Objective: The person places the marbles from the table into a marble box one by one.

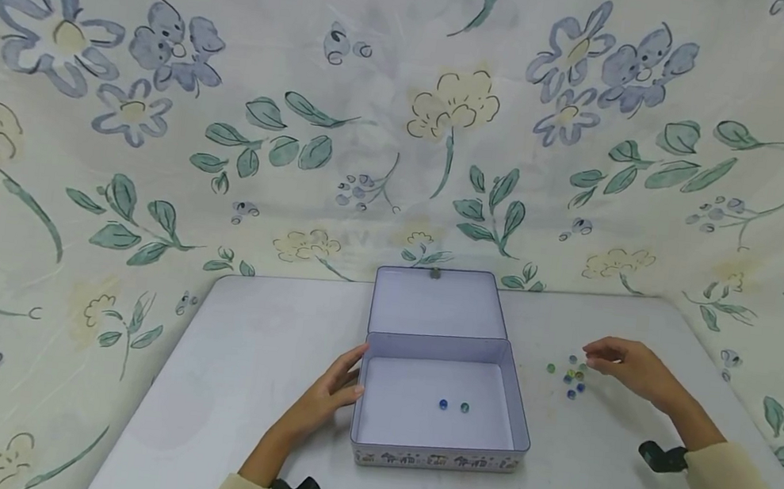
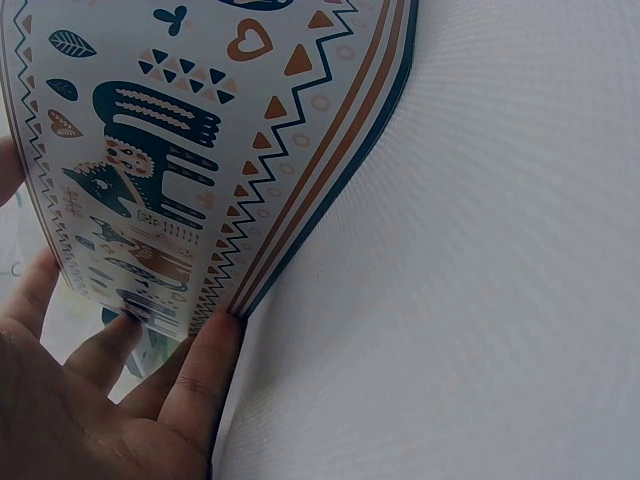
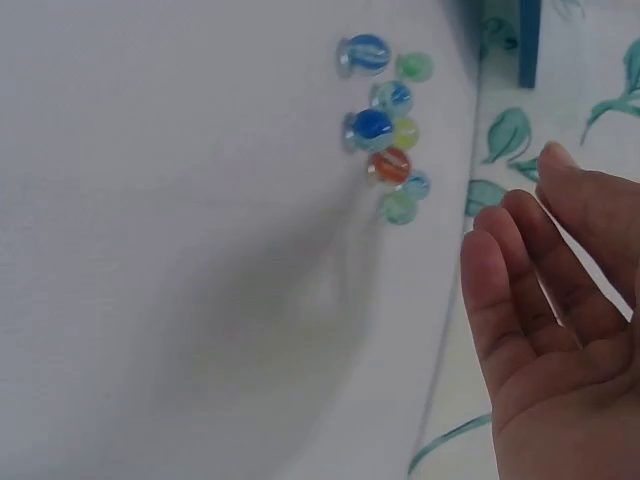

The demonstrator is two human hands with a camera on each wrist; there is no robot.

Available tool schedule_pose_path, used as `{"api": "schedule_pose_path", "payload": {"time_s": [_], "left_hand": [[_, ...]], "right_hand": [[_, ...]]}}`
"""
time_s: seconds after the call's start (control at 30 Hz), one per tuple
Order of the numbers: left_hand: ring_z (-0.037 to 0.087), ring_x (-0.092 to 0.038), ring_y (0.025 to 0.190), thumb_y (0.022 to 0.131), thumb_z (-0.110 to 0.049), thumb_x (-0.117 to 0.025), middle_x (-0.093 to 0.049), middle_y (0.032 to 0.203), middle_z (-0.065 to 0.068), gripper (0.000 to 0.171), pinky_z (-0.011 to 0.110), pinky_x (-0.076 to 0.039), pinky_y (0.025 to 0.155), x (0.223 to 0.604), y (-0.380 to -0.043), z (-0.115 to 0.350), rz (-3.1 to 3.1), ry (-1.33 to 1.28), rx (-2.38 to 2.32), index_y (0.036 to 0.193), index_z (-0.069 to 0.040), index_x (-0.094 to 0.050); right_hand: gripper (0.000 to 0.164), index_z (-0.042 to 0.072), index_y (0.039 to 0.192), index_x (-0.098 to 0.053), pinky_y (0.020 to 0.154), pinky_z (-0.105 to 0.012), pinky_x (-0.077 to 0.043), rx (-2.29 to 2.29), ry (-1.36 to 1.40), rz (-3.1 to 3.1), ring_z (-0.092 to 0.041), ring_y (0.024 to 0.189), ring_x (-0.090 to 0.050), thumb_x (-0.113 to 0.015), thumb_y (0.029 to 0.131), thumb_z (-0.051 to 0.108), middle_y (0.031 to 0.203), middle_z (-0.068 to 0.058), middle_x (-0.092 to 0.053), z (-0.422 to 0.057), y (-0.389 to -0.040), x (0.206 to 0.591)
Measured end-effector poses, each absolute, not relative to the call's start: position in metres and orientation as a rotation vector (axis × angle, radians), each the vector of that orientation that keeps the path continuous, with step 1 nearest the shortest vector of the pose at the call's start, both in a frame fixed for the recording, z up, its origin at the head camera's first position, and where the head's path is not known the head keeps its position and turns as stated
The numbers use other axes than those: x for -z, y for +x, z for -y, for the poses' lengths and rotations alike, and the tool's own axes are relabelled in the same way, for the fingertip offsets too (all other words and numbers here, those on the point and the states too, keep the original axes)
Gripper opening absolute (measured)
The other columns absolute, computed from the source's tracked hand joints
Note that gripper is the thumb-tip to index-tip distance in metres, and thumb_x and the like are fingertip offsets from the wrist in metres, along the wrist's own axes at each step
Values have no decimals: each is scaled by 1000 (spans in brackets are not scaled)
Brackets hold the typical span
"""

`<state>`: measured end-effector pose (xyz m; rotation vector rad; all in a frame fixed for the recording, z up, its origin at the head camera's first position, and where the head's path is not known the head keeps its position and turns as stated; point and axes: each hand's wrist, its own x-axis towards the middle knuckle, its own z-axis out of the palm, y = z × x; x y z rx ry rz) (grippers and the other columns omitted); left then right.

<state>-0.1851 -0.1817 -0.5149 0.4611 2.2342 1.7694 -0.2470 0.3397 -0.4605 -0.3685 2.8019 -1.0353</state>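
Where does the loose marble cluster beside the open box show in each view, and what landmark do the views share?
Head: right of centre, the marble cluster lies between the open box and the right hand.
Left wrist: not in it.
Right wrist: upper half, slightly right of centre.
Shared landmark: the white tabletop, visible in all three.

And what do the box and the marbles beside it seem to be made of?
The box looks like printed tin, softly satin: thin walls, crisp rim; coated card is possible. The marbles look like glossy glass: clear bodies with coloured swirls inside.
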Motion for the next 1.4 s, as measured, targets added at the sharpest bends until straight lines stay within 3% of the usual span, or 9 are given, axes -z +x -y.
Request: {"api": "schedule_pose_path", "payload": {"time_s": [0.13, 0.3, 0.57, 0.8, 1.4], "left_hand": [[49, -18, 151, 101, -17, -53, -9, 169, 9, 68, 66, -37, 112, 515, -185, 182, -2234, 462, -1763, 160, -29, -21], [49, -17, 151, 101, -17, -53, -9, 169, 9, 68, 65, -36, 113, 514, -185, 182, -2228, 465, -1767, 160, -29, -21], [49, -17, 151, 101, -18, -54, -9, 169, 9, 69, 66, -34, 113, 510, -183, 181, -2218, 458, -1779, 160, -28, -20], [49, -18, 151, 102, -16, -52, -9, 169, 10, 68, 66, -34, 113, 510, -183, 182, -2227, 468, -1776, 160, -27, -20], [48, -18, 151, 103, -20, -53, -9, 169, 9, 68, 65, -29, 117, 512, -183, 183, -2259, 499, -1739, 160, -26, -18]], "right_hand": [[30, 2, 121, -67, 84, -36, -58, 1044, -334, -2812, -32, 108, -66, -67, 96, 18, 119, -17, -70, -343, -247, 471], [26, 2, 118, -68, 78, -26, -56, 1053, -318, -2841, -33, 107, -66, -67, 95, 13, 118, -18, -70, -346, -249, 484], [28, 2, 118, -69, 79, -40, -59, 1042, -258, -2850, -38, 107, -65, -69, 93, 14, 118, -20, -69, -341, -251, 497], [27, 2, 118, -69, 89, -51, -56, 997, -278, -2899, -39, 107, -65, -68, 94, 13, 121, -21, -68, -340, -251, 503], [17, 2, 107, -72, 88, -50, -57, 970, -347, -3003, -35, 101, -67, -68, 91, 2, 108, -16, -70, -334, -248, 506]]}}
